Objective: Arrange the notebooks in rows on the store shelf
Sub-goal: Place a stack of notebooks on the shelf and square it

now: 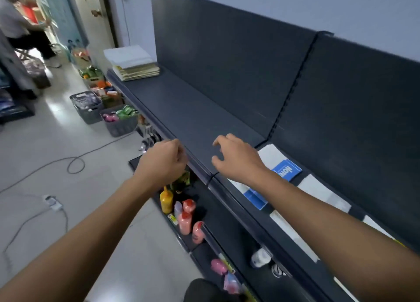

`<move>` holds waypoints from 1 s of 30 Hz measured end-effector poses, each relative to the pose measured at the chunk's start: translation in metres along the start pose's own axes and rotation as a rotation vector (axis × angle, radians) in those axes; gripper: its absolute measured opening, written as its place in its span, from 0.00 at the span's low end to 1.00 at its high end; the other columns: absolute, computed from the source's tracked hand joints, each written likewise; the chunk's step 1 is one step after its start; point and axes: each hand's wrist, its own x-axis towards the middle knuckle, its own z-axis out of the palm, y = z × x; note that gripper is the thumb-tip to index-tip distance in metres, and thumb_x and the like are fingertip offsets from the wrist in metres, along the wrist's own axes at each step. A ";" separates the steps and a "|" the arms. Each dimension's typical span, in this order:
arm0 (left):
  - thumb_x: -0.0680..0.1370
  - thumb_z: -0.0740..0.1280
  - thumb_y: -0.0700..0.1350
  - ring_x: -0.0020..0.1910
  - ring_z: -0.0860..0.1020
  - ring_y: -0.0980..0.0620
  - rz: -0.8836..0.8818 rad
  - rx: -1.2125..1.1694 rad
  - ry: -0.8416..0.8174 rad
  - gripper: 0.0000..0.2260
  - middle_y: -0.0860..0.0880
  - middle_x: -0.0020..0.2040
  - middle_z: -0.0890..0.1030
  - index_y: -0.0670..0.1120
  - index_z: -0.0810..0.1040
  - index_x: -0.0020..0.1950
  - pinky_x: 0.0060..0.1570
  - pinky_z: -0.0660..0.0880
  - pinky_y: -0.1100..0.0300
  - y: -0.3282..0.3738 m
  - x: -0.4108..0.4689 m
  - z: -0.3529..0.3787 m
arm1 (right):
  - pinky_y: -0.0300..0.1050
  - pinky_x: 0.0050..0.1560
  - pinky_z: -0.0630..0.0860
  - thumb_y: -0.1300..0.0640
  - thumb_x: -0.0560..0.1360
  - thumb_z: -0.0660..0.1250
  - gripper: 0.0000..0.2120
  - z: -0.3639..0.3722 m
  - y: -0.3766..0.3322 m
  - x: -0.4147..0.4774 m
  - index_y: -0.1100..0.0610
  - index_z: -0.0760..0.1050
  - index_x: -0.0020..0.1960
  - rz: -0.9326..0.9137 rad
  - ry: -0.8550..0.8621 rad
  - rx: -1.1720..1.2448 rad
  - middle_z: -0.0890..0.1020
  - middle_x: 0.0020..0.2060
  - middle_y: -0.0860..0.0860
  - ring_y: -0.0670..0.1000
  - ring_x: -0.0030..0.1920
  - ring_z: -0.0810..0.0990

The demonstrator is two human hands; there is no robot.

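Dark shelf (pixel 181 106) | notebk stack (pixel 136 68) far end | floor baskets (pixel 91 117): packets (pixel 126 113) | L hand (pixel 164 160) curled, hold unclear | R hand (pixel 236 158) spread

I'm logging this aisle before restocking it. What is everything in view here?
shelf: one, dark grey, along the wall
stacked notebooks: one pile, cream and white, far end of the shelf
flat notebooks: several, white and blue, laid in rows on the near section
baskets: two, grey, filled, on the floor by the shelf
bottles: one yellow, about four red-pink, on a lower shelf
cable: one, grey, looped on the floor
power strip: one, white, on the floor
other person: one, far background
left hand: fingers curled, at the shelf's front edge
right hand: fingers spread, empty, above the shelf
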 end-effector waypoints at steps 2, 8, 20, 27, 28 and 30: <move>0.78 0.62 0.50 0.41 0.74 0.51 -0.047 -0.007 0.017 0.06 0.53 0.43 0.78 0.51 0.77 0.48 0.36 0.70 0.56 -0.026 0.010 -0.008 | 0.51 0.49 0.75 0.47 0.78 0.63 0.18 0.006 -0.014 0.030 0.50 0.71 0.66 -0.030 -0.022 -0.002 0.75 0.59 0.49 0.56 0.54 0.80; 0.78 0.62 0.50 0.45 0.78 0.50 -0.131 0.008 -0.003 0.07 0.53 0.47 0.79 0.52 0.78 0.51 0.42 0.77 0.53 -0.100 0.059 -0.023 | 0.54 0.53 0.77 0.48 0.79 0.62 0.17 0.039 -0.057 0.128 0.51 0.71 0.67 -0.079 -0.080 0.020 0.75 0.60 0.49 0.55 0.57 0.79; 0.80 0.62 0.52 0.44 0.78 0.54 -0.157 0.082 -0.012 0.09 0.56 0.49 0.80 0.52 0.79 0.56 0.45 0.79 0.53 -0.239 0.206 -0.058 | 0.52 0.51 0.77 0.49 0.78 0.62 0.15 0.091 -0.106 0.339 0.52 0.73 0.63 -0.058 -0.076 0.123 0.77 0.54 0.49 0.55 0.50 0.80; 0.80 0.62 0.50 0.44 0.78 0.54 -0.196 0.046 -0.028 0.08 0.56 0.49 0.80 0.53 0.79 0.55 0.46 0.78 0.53 -0.305 0.264 -0.071 | 0.50 0.47 0.74 0.48 0.78 0.63 0.16 0.109 -0.134 0.423 0.50 0.73 0.64 -0.058 -0.080 0.134 0.77 0.55 0.48 0.54 0.49 0.79; 0.80 0.62 0.51 0.44 0.78 0.54 -0.186 0.043 -0.035 0.08 0.56 0.49 0.80 0.53 0.79 0.55 0.46 0.79 0.53 -0.315 0.275 -0.072 | 0.50 0.48 0.75 0.48 0.79 0.63 0.15 0.111 -0.137 0.435 0.50 0.73 0.64 -0.052 -0.080 0.135 0.77 0.55 0.48 0.53 0.49 0.79; 0.80 0.62 0.51 0.44 0.78 0.55 -0.158 0.035 -0.042 0.08 0.57 0.49 0.80 0.53 0.79 0.55 0.46 0.78 0.54 -0.336 0.299 -0.075 | 0.51 0.48 0.76 0.48 0.79 0.63 0.15 0.115 -0.145 0.459 0.50 0.72 0.64 -0.024 -0.070 0.133 0.77 0.55 0.47 0.53 0.48 0.78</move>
